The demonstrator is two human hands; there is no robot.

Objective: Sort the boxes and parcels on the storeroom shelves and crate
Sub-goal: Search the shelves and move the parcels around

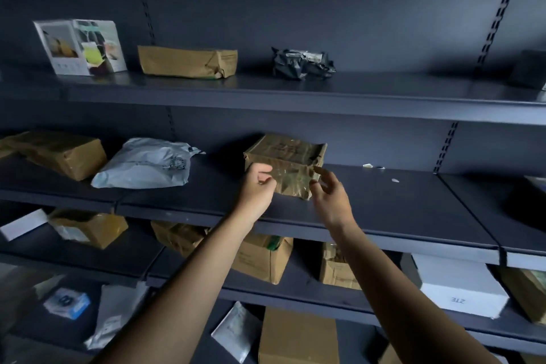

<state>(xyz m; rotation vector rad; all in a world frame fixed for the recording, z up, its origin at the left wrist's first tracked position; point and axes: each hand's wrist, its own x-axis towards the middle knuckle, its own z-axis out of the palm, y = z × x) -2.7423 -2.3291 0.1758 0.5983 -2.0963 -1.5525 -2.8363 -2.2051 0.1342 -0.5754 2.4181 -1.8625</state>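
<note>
Box on middle shelf, near centre | left grip: fingers curled at box's left front, hold unconfirmed | right grip: fingers loose by right corner, holding nothing | step: likely taking hold | next: clamp both sides, then lift.

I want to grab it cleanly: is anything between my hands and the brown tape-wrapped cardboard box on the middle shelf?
Nothing visible. The left hand and right hand are both at the front face of the brown tape-wrapped cardboard box on the dark metal shelf.
</note>
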